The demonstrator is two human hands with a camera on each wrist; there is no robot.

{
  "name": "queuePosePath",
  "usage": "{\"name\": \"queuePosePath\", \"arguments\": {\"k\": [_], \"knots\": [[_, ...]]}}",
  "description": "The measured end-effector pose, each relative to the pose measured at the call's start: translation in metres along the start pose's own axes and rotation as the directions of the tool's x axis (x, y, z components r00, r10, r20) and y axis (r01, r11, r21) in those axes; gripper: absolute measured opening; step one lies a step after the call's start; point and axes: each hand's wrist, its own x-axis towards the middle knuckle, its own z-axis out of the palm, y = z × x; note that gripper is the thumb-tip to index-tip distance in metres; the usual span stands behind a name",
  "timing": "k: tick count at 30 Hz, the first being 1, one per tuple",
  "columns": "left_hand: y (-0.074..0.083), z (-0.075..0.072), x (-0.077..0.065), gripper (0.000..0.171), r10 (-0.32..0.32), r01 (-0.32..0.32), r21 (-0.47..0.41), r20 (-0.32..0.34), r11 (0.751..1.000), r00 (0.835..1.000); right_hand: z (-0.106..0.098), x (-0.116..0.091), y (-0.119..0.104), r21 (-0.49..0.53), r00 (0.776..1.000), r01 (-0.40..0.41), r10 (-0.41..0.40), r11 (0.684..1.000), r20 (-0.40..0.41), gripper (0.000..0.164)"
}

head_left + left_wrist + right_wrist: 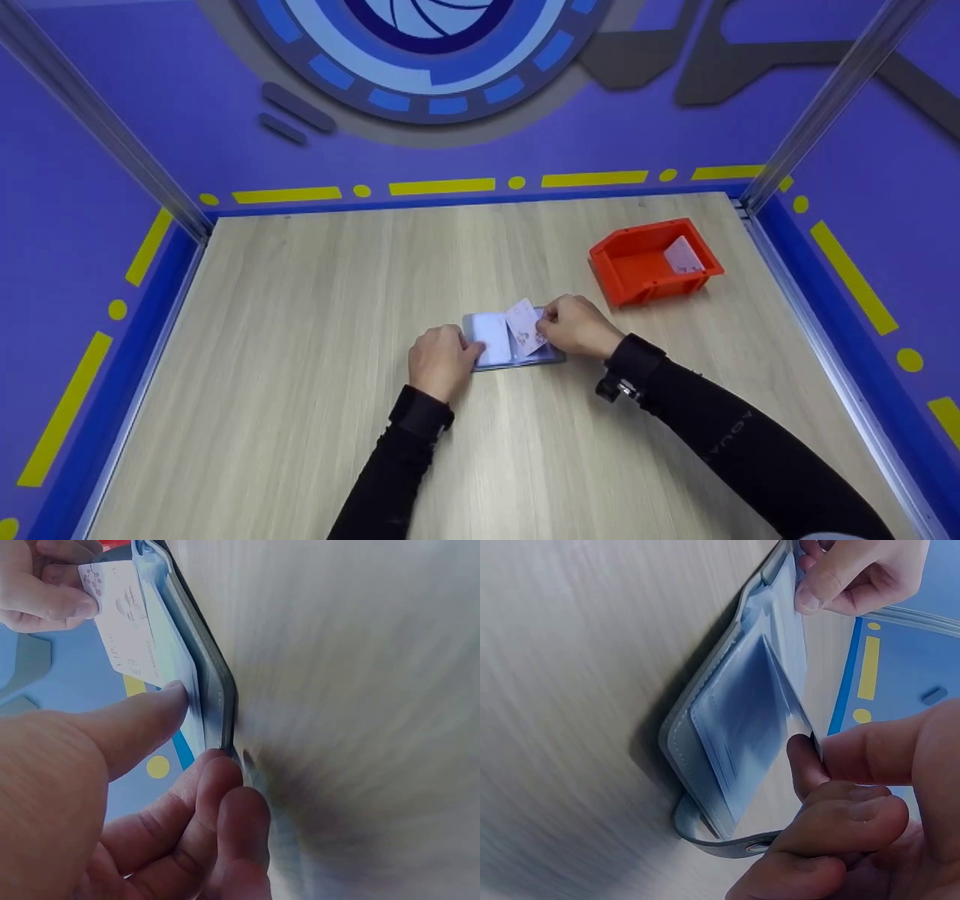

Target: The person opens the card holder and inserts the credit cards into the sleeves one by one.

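A small grey card holder point(491, 339) lies spread on the table, its clear plastic sleeves point(742, 720) showing. My left hand point(440, 361) pinches its left side, thumb on the sleeves and fingertips at the outer edge. Between thumb and forefinger, my right hand point(579, 327) pinches a white printed card point(524, 327). The card stands tilted over the right-hand sleeves, its lower end close to the fold in the right wrist view. A strap with a metal snap point(757, 847) sticks out from the holder's right side, under the right fingers.
An orange-red plastic bin point(637, 271) stands on the table to the back right, with a similar printed card point(683, 256) leaning inside it. Blue-purple panels point(480, 161) wall the wooden table point(300, 300) at the back and both sides.
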Motion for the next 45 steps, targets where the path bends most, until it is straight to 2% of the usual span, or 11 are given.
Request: {"name": "queuePosePath", "arguments": {"k": [10, 19, 31, 40, 45], "knots": [[0.0009, -0.0003, -0.0001, 0.034, -0.016, 0.016, -0.001, 0.012, 1.000, 1.000, 0.0020, 0.0010, -0.0005, 0.003, 0.999, -0.021, 0.021, 1.000, 0.040, 0.023], [0.0012, -0.0019, -0.0012, 0.036, -0.010, 0.010, -0.010, 0.003, 1.000, 1.000, 0.0008, 0.0038, -0.0004, -0.006, 1.000, 0.019, -0.019, 1.000, -0.005, 0.034], [0.0006, -0.0011, 0.0005, 0.037, -0.017, 0.017, -0.008, 0.015, 1.000, 1.000, 0.0018, 0.0060, -0.0036, -0.034, 0.998, 0.033, -0.034, 0.999, -0.053, 0.028], [0.0007, -0.0013, -0.0001, 0.037, -0.007, 0.007, -0.010, 0.005, 1.000, 1.000, 0.0066, 0.0026, -0.0070, -0.046, 1.000, 0.006, -0.007, 0.999, -0.025, 0.021], [0.0008, -0.0009, -0.0002, 0.036, 0.004, -0.004, 0.001, -0.001, 1.000, 1.000, 0.0097, 0.0021, -0.0071, -0.055, 0.999, 0.031, -0.033, 0.998, -0.026, 0.023]]}}
